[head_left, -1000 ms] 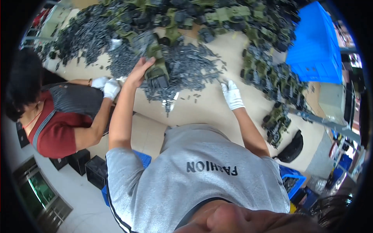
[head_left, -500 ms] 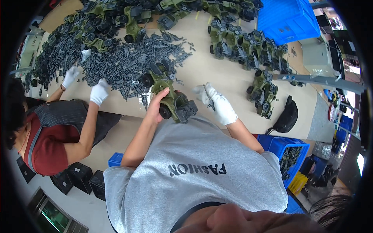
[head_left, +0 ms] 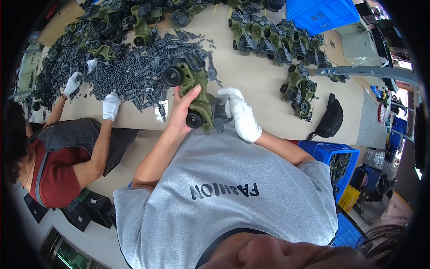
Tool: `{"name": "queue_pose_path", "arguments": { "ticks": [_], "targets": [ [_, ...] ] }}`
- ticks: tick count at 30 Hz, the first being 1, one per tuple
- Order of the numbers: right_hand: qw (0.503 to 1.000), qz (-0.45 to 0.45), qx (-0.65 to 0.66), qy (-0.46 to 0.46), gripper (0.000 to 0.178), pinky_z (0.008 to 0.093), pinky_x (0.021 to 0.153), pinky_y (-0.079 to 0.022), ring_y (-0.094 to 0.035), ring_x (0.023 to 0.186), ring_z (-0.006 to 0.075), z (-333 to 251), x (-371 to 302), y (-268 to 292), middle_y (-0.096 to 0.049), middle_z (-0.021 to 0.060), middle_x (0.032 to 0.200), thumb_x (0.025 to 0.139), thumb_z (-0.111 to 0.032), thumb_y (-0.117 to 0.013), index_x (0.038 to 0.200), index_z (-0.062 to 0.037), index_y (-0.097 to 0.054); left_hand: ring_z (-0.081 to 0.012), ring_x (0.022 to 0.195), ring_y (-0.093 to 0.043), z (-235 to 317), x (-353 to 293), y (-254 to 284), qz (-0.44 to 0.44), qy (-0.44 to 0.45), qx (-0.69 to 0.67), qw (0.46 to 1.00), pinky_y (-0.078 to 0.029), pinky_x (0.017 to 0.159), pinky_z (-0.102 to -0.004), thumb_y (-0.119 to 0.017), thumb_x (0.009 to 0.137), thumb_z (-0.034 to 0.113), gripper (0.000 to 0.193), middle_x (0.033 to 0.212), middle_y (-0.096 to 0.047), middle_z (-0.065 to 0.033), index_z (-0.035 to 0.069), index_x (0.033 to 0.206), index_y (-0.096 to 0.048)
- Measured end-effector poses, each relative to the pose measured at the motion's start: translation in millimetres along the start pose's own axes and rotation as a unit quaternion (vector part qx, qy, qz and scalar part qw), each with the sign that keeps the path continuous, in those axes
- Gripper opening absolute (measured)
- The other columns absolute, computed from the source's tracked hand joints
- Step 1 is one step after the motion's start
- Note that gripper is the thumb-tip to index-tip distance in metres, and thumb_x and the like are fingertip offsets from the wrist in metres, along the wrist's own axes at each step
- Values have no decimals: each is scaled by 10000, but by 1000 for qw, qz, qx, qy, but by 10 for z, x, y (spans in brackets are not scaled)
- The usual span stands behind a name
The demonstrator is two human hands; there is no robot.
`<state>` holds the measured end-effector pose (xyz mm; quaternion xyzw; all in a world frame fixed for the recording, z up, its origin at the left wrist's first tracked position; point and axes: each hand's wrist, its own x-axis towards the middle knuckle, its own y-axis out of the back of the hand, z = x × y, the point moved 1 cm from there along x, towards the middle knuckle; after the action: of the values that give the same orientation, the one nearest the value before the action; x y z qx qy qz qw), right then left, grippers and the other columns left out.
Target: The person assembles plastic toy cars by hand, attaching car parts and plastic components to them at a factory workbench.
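Table [head_left: 268, 96], beige; far side cut off by the upper edge. Pile of small grey parts [head_left: 123, 74], pieces hard to tell apart. Toy jeep [head_left: 205, 102], green and grey, tilted, held up over the near table edge. Left hand [head_left: 181, 110], bare: thumb gripping the jeep's body, other fingers mostly hidden. Right hand [head_left: 242, 117], white-gloved: fingers bent against the jeep's grey end; grip contents cannot be told.
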<state>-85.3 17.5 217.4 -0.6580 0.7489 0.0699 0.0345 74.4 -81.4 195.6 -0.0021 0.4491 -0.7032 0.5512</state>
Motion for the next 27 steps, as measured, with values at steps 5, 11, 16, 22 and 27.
{"name": "queue_pose_path", "arguments": {
  "ticks": [5,11,16,22,27],
  "targets": [
    [980,-15,176,-89,547,269,886,-408,-506,881,111,131,-20,-41,-531,32,954,1083,-451,-273,1284,-4,-516,-185,1044,-615,60,49,18,-63,23,55,996,-569,827,-346,-709,894,108,599,1218,-556,-85,127,1380,-360],
    [882,-45,369,-291,850,355,1062,-394,-512,1211,239,-209,99,172,-559,131,1307,998,-689,-207,1390,17,-473,-181,1063,-609,96,-201,-176,-47,39,58,996,-564,848,-340,-725,886,112,597,1225,-561,-91,108,1363,-366],
    [954,-20,241,-179,778,351,1009,-425,-540,1128,209,-249,26,79,-572,113,1259,1017,-651,-228,1285,4,-551,-180,1096,-593,177,-403,-432,-39,-5,144,989,-551,869,-327,-733,891,137,584,1254,-549,-100,85,1349,-374],
    [926,49,297,-229,634,366,1073,-360,-523,1124,213,1,-130,75,-584,110,1138,1072,-514,-236,1220,0,-576,-168,1147,-562,54,-377,-430,-52,-5,179,982,-469,989,-322,-735,890,123,569,1272,-546,-95,56,1339,-392],
    [969,219,71,-84,586,354,1119,-348,-478,1269,230,1335,-136,413,-512,120,1381,1091,-438,-221,1401,-15,-483,-226,1082,-614,-756,474,-206,-108,26,248,962,-529,897,-350,-744,890,310,589,1273,-550,-146,20,1316,-459]
  ]
}}
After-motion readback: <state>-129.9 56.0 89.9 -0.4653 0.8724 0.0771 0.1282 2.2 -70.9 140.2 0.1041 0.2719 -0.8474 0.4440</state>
